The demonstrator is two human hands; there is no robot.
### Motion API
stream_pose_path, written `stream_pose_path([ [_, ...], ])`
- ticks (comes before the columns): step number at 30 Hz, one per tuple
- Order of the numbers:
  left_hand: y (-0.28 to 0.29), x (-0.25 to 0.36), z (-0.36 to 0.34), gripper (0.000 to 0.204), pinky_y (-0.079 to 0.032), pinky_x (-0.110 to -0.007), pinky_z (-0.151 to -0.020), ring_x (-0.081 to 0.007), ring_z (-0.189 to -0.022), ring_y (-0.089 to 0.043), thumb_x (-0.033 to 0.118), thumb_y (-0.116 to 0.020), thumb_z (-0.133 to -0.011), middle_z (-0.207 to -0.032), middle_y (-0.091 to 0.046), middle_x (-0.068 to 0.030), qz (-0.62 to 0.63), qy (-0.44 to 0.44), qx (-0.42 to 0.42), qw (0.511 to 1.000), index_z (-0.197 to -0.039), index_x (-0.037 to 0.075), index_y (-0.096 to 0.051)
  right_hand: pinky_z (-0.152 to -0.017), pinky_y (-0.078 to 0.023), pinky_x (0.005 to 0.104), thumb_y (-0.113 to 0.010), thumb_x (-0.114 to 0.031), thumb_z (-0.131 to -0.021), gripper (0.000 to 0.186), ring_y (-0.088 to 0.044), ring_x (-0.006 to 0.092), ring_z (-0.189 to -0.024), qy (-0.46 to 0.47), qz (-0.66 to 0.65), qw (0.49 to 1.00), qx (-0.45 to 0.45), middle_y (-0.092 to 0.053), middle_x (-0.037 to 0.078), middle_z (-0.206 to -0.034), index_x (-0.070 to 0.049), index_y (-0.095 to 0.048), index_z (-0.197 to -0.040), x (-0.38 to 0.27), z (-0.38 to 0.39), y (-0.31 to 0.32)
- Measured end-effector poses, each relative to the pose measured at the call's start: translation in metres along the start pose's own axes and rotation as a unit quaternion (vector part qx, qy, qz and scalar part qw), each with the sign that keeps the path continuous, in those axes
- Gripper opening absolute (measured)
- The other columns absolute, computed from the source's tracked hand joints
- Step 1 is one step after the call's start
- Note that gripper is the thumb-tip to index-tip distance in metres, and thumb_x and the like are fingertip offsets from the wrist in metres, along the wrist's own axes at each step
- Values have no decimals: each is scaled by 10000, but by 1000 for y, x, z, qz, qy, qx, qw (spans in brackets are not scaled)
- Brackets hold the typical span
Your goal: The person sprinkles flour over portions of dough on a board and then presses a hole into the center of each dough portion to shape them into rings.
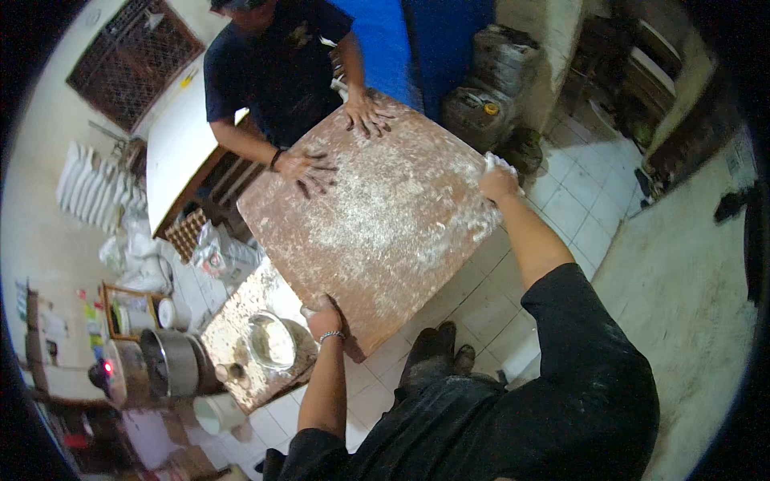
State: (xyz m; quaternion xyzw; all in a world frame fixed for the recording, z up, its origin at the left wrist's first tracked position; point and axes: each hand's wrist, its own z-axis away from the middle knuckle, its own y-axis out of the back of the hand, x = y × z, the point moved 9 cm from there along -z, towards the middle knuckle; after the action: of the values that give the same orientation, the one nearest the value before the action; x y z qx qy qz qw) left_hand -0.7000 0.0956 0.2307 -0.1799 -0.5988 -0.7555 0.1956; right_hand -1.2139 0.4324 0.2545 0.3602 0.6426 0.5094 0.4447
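My left grip [325,318] curls around the near edge of the flour-dusted wooden table [365,301], while my right grip [500,184] closes on what looks like white cloth [494,163] at its right-hand corner; how firmly, I cannot tell. I judge even pressure from both best, taking care around the co-worker's hands [307,170], spread flat ahead of my grips. A metal bowl [281,366] just left of my left grip and plastic jugs [473,115] beyond the right limit sideways room.

Matt, powdery, wood-like board [369,216], shiny metal bowl [257,345], smooth floor tiles [489,309].
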Motion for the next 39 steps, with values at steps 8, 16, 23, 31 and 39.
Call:
stream_pose_path([
  [8, 11, 7, -14, 688, -471, -463, -903, -433, -1047, -618, 488, -604, -855, -1141, -646, -260, 72, 71, 4, 995, -1317, -2, -463, -978, -452, 502, -347, -632, -936, 718, -575, 391, -1164, -33, 75, 960, -267, -612, 228, -1237, -26, -680, -1131, 22, -55, -101],
  [16, 23, 17, -23, 649, -484, -476, -870, -425, -1001, -628, 503, -635, -831, -1059, -662, -261, 19, 129, -32, 991, -1274, 51, -492, -897, -487, 483, -532, -318, -935, 519, -635, 366, -1002, 129, 238, 925, -266, -678, 194, -1034, -100, -446, -1399, 33, -54, -143],
  [23, 16, -15, -10, 684, -465, -451, -934, -403, -1080, -599, 546, -623, -822, -1156, -630, -249, 21, 169, -19, 985, -1274, 45, -512, -881, -484, 431, -496, -319, -962, 448, -637, 322, -971, 165, 252, 921, -248, -677, 185, -1031, -60, -530, -1326, 83, -54, -185],
  [31, 38, 13, -13, 761, -479, -443, -926, -365, -1068, -614, 625, -578, -813, -1140, -642, -225, -37, 171, 11, 984, -1281, 27, -521, -839, -474, 503, -475, -362, -964, 421, -623, 398, -934, 192, 173, 943, -208, -653, 245, -1045, -6, -610, -1144, 3, -66, -127],
  [39, 47, 17, 20, 798, -455, -421, -999, -350, -1189, -560, 595, -587, -803, -1326, -538, -212, -19, 275, 56, 960, -1359, 35, -470, -1096, -288, 492, -534, -490, -905, 719, -370, 409, -1324, 282, -40, 952, -110, -387, 235, -1458, -66, -346, -1455, -165, 16, -12],
])
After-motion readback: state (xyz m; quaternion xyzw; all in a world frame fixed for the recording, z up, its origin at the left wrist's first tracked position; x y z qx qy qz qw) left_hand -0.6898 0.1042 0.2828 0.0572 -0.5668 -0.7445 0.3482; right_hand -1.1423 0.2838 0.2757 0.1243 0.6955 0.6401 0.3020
